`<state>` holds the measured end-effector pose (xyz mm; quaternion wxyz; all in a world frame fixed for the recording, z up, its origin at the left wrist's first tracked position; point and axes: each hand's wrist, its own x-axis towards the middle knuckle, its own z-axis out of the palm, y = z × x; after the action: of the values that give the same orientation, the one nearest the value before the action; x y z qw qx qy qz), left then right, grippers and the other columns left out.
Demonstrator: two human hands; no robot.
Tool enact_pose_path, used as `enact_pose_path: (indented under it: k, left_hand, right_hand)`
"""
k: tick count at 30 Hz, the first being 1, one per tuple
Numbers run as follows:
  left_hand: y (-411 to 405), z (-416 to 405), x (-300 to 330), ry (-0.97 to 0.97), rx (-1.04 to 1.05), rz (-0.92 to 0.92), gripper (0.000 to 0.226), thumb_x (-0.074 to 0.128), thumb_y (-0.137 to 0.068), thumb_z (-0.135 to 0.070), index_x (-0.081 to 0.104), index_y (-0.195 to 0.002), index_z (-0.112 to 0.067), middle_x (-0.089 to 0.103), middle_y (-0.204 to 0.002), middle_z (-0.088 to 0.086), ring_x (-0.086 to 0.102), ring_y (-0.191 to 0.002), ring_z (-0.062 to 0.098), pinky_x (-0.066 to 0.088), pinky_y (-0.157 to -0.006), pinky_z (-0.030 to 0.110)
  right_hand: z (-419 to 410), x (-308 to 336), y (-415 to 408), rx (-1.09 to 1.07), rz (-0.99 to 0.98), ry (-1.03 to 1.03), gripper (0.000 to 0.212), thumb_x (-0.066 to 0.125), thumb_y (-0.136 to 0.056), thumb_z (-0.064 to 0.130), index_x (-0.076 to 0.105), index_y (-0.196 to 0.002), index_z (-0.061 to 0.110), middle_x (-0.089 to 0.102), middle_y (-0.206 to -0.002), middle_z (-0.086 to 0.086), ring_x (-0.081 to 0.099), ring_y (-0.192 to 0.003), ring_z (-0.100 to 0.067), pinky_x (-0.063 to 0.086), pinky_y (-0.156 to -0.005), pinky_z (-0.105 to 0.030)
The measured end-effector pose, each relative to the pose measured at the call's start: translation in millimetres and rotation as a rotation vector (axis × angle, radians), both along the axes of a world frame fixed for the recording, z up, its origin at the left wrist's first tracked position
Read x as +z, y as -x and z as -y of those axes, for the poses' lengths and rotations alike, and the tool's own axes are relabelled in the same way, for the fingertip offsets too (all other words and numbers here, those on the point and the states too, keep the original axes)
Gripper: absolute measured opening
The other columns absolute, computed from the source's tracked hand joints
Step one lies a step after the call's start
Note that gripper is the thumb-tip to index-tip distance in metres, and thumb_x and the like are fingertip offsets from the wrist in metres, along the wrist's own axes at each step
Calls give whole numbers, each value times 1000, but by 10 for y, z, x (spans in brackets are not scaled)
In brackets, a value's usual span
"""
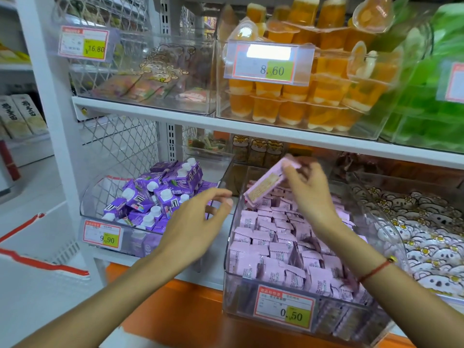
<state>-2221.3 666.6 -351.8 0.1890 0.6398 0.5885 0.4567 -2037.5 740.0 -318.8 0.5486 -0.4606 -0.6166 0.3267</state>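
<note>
My right hand (307, 194) pinches a pink wafer packet (266, 183) by its upper end and holds it tilted above a clear bin (241, 292) filled with several of the same pink packets (281, 249). My left hand (198, 219) hovers with loosely spread fingers over the gap between this bin and the bin to its left, just below the raised packet. It holds nothing. A red string bracelet circles my right wrist.
A clear bin of purple drink cartons (160, 197) sits to the left, a bin of koala-print packets (426, 234) to the right. The upper shelf (155, 109) carries orange jelly cups (308, 96), green jelly and flat packets. Price tags hang on bin fronts.
</note>
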Motion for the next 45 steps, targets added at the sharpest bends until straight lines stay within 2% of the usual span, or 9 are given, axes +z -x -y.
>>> enact_pose_path:
  k: [5,10,14,17,21,26,30,36,45]
  left_hand:
    - [33,24,61,-264,-188,-46,71,62,-81,4,44,-132,-40,41,-132,-22,46,-119,-3,45,-86,13]
    - [-70,54,123,-415,-273,-9,53,72,-76,-8,59,-119,-36,61,-115,-20,58,-106,2,49,-84,18]
    - [-144,97,187,-296,-341,320,33,77,-74,-18,66,-102,-33,70,-101,-14,65,-93,1,51,-71,13]
    - [-152,64,198,-116,-315,722,27,69,-74,-30,68,-101,-27,74,-96,-6,69,-94,8,55,-68,18]
    - [-122,45,213,-27,-237,756,35,67,-80,-29,63,-110,-11,75,-94,1,70,-93,11,55,-68,19]
    - [-92,50,274,-110,-195,650,42,67,-83,-17,53,-122,-21,72,-102,-1,69,-88,6,59,-70,26]
    - [-39,-38,312,-232,-167,577,34,64,-86,-10,52,-117,-16,65,-111,-1,68,-86,6,58,-68,22]
    - [75,-438,289,-206,-216,362,31,67,-84,-9,51,-103,-28,66,-102,-12,66,-86,10,58,-79,30]
    - [82,-681,406,-39,-347,-218,30,75,-79,-27,57,-102,-29,70,-95,-7,67,-86,15,52,-85,41]
  right_hand:
    - [218,72,-148,166,-514,378,22,52,-96,23,58,-109,7,72,-89,-8,69,-73,-10,54,-60,-14]
    - [375,45,-32,305,-643,671,19,63,-88,24,67,-82,7,68,-61,-6,64,-48,-10,52,-46,-16]
    - [420,35,-35,352,-480,666,38,59,-85,47,64,-87,9,67,-61,-4,63,-49,-11,50,-44,-18]
    - [371,37,-63,244,-51,511,55,46,-85,65,60,-106,16,68,-81,-5,59,-60,-12,49,-56,-25]
    - [387,23,-64,380,180,111,34,55,-88,46,55,-120,37,60,-113,13,57,-97,5,46,-76,-16]
    - [341,-72,-6,347,285,-195,33,64,-88,17,62,-119,30,59,-112,10,55,-105,-10,46,-78,-16]
    - [107,-129,-32,293,369,-84,46,70,-83,25,49,-125,25,56,-110,8,55,-98,-10,47,-75,-18]
    - [-124,-380,-68,228,1067,27,39,46,-96,34,50,-134,24,47,-123,-5,37,-120,-25,36,-97,-36]
    - [-48,-383,-197,345,804,-31,11,59,-91,29,68,-97,28,62,-102,2,56,-98,-15,47,-90,-40]
